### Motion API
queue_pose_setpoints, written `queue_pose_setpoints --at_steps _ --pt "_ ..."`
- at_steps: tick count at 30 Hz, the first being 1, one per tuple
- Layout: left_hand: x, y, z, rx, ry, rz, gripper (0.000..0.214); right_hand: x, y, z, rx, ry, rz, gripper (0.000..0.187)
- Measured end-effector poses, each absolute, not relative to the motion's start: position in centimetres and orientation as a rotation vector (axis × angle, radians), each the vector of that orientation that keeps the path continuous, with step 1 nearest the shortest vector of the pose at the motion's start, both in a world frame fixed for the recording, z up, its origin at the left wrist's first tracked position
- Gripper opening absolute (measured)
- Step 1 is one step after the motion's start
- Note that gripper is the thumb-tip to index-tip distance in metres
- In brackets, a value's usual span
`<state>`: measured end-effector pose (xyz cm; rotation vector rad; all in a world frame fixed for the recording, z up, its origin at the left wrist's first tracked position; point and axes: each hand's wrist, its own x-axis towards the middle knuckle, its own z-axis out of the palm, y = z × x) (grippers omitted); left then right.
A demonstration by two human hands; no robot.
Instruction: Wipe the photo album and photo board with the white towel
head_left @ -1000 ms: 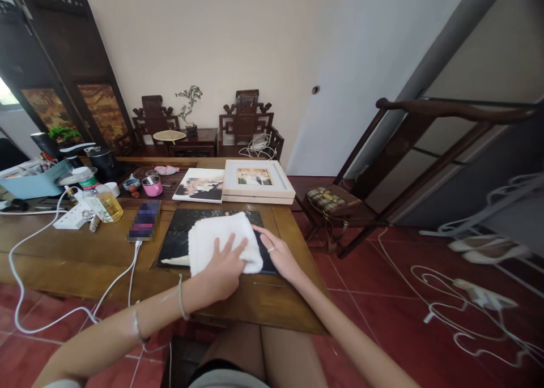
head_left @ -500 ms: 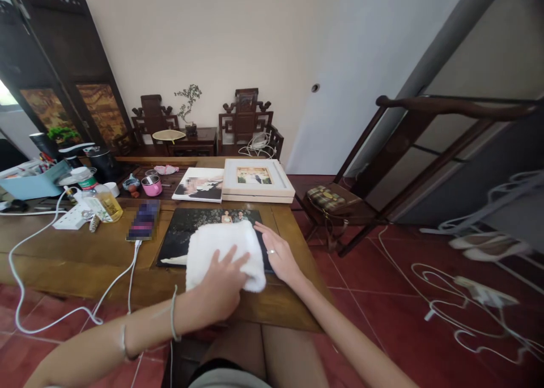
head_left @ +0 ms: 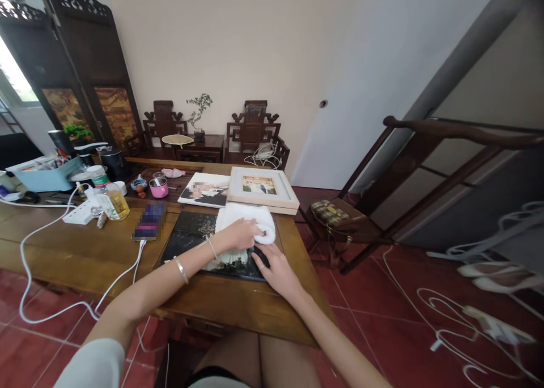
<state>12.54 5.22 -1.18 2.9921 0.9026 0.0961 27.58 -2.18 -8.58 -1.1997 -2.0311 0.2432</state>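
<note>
A white towel [head_left: 242,213] lies bunched over the upper right of a dark glossy photo panel [head_left: 189,229] on the wooden table. My left hand [head_left: 242,233] is closed on the towel's near edge, which curls up in a roll beside the fingers. At the panel's right edge rests my right hand [head_left: 278,268], its thumb apart from the fingers and its fingertips close to the towel. Part of the panel's picture is hidden under the towel and my left forearm.
Behind the panel lie a white framed picture [head_left: 289,198] and a smaller print [head_left: 204,198]. To the left are a phone [head_left: 148,221] with a white cable, an oil bottle [head_left: 117,202], a power strip [head_left: 79,213] and a pink cup [head_left: 158,188]. A chair [head_left: 374,229] stands right.
My left hand has moved the towel away from me, toward the panel's far right, uncovering the near part of the panel. My right hand stays by the right edge. The view has shifted slightly.
</note>
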Motion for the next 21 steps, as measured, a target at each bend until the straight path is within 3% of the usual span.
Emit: queue_pose_setpoints --at_steps 14,21 --pt "-3.3 2.4 -2.0 2.863 1.444 0.191 0.051 27.4 -1.9 -9.3 -1.189 -2.012 0.247 0.037" --pt "-3.0 -4.6 -2.8 2.922 1.134 0.352 0.045 27.6 -1.9 -9.4 -1.208 -2.044 0.181 0.036"
